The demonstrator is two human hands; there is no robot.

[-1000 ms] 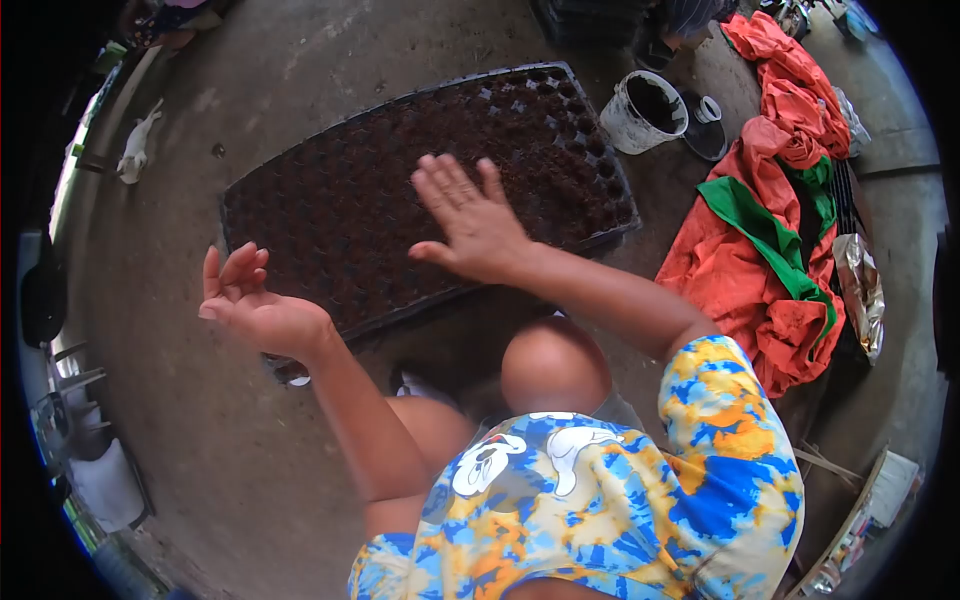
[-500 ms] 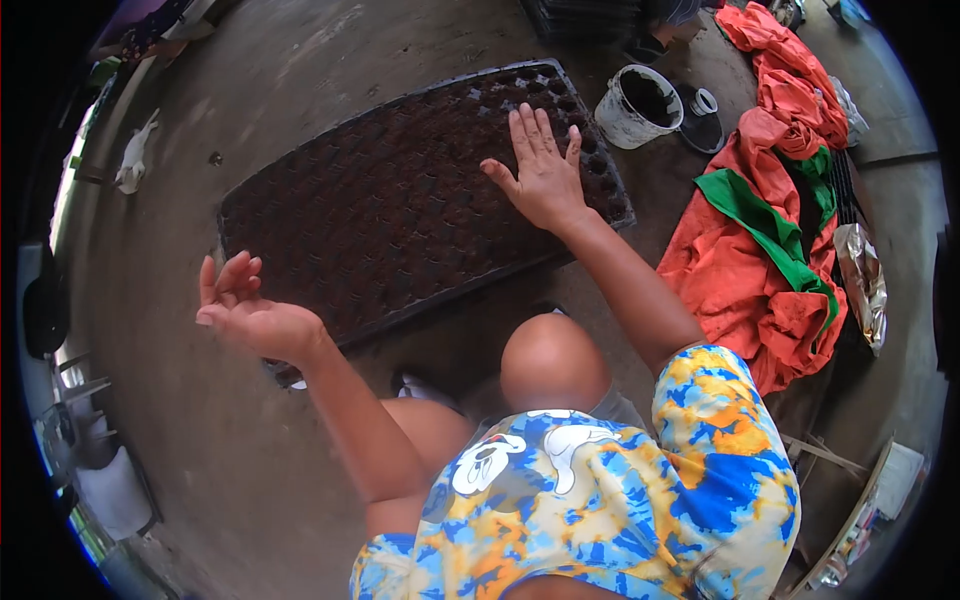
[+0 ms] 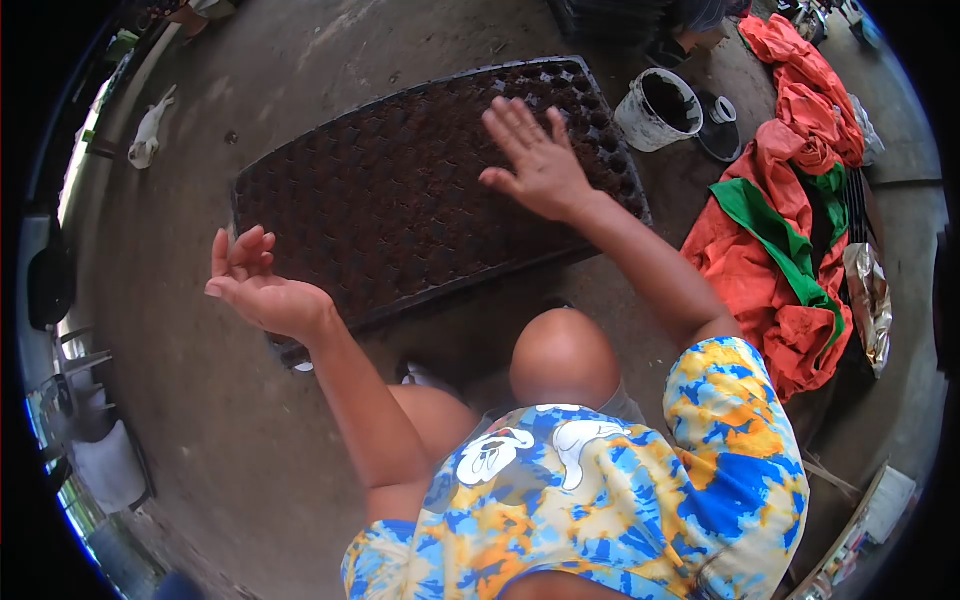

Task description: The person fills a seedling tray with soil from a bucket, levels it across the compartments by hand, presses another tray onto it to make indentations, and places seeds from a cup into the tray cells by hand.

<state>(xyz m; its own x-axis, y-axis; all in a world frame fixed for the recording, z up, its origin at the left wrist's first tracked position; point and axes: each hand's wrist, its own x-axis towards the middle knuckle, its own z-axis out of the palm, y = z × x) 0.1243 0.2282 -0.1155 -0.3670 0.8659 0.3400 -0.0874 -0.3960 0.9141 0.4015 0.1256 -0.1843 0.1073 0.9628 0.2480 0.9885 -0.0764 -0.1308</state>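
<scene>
A wide black seedling tray lies on the floor before my knees, its cells filled with dark brown soil. At its right end, several cells show their rims and look less full. My right hand is over the right part of the tray, palm down with fingers stretched out; whether it touches the soil I cannot tell. Off the tray's near left corner, my left hand is held palm up, fingers loosely curled and apart, with nothing in it.
Right of the tray stands a white bucket with dark contents, beside a dark round lid. Red cloth with a green strip lies farther right. Black stacked trays and a person's leg are behind. A white cat-like shape lies left.
My right hand has moved left over the tray and tilted a little. My left hand keeps about the same pose. The whole view has shifted slightly.
</scene>
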